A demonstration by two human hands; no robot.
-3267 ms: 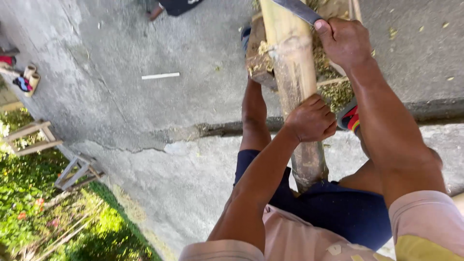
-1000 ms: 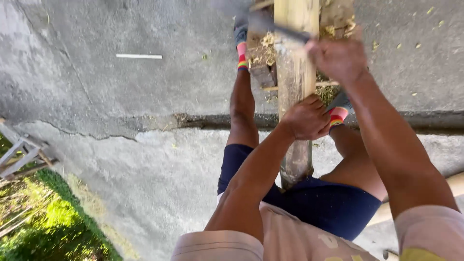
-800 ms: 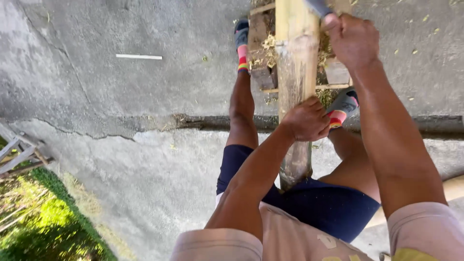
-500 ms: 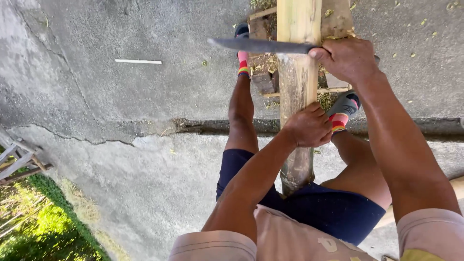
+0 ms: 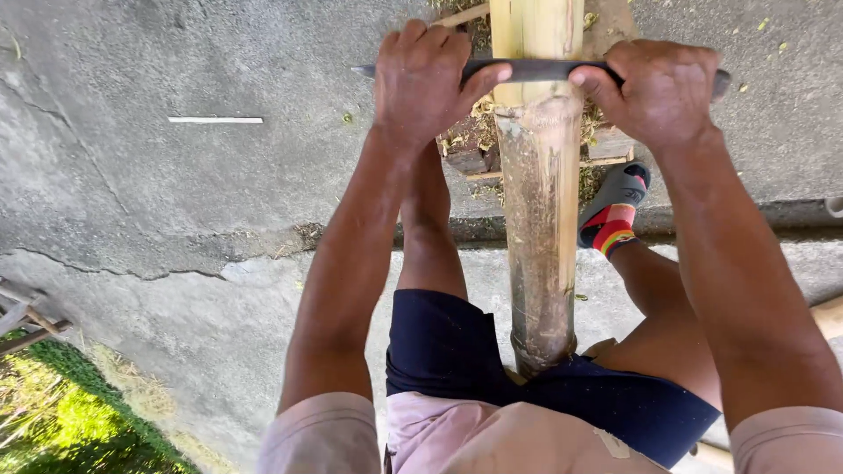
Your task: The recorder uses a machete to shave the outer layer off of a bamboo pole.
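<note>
Over cracked concrete floor, both hands — left hand, right hand — clenched around dark blade laid across upright bamboo pole between knees; likely to slip toward thighs if jerked.

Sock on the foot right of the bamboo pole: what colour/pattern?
Grey sock with a red band and rainbow stripes at the cuff, seen in the head view, beside the bamboo pole.

Bamboo pole top beyond the upper edge, blade ends under each hand.

Rough, dirt-streaked bamboo pole, dark matt metal blade, coarse cracked concrete ground
</note>
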